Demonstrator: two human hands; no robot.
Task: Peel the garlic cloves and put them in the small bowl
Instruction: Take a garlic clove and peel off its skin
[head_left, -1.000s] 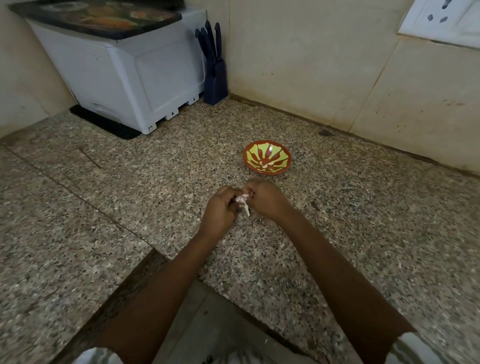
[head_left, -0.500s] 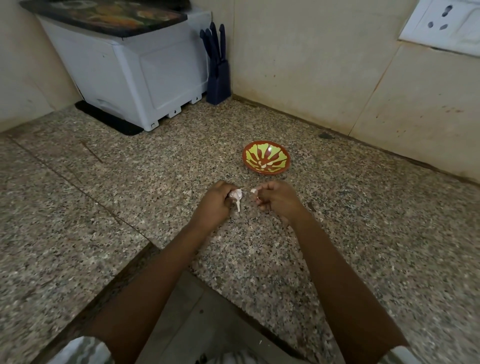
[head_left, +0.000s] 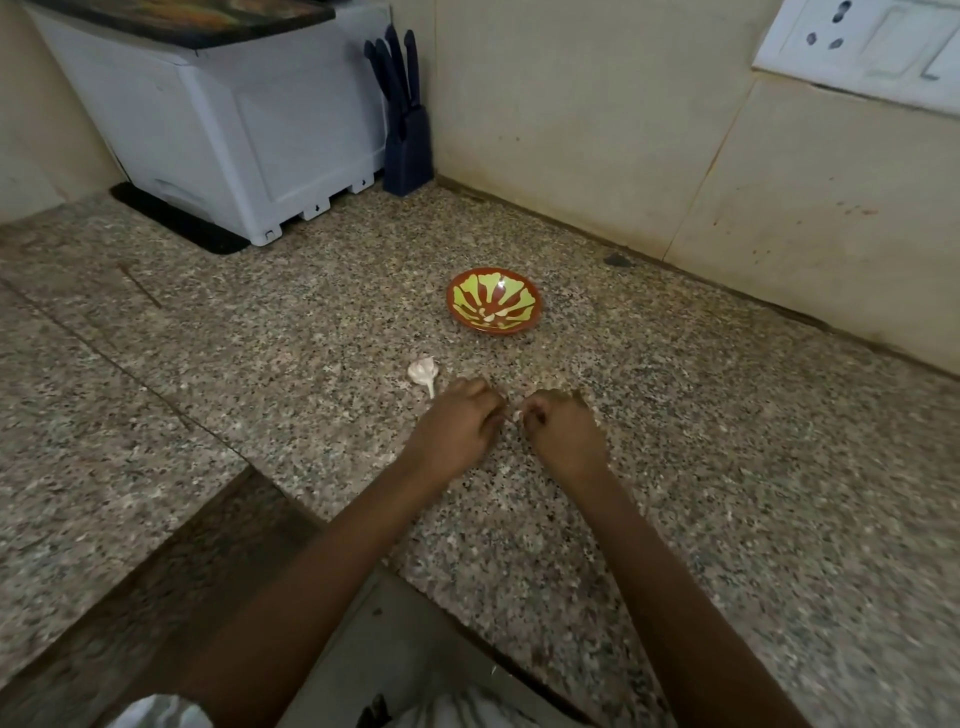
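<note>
At the far left, against the wall, a white plastic appliance (head_left: 234, 130) stands on a black mat (head_left: 176, 221), and a dark blue knife block (head_left: 408, 140) sits in the corner just beside it. All of this is on a speckled granite counter (head_left: 260, 364).

Nearer the middle, the garlic bulb (head_left: 423, 372) lies alone on the counter with its stalk pointing toward the person. It is just beyond and slightly left of the left hand (head_left: 457, 428), close to the knuckles but not touching them.

The left hand's fingers are curled inward, with the fingertips turned toward the other hand (whether they hold anything cannot be told from this angle). A narrow gap separates the two hands.

The small bowl (head_left: 530, 306), red-brown with yellow-green petals, sits farther back on the counter, beyond that gap and well apart from both hands. A few pale pieces lie in its bottom.

The right hand (head_left: 563, 434) is also curled, and its fingertips pinch a tiny pale garlic clove (head_left: 517, 414) at the edge facing the left hand.

High on the tiled wall at the far right is a white wall socket (head_left: 857, 47).
</note>
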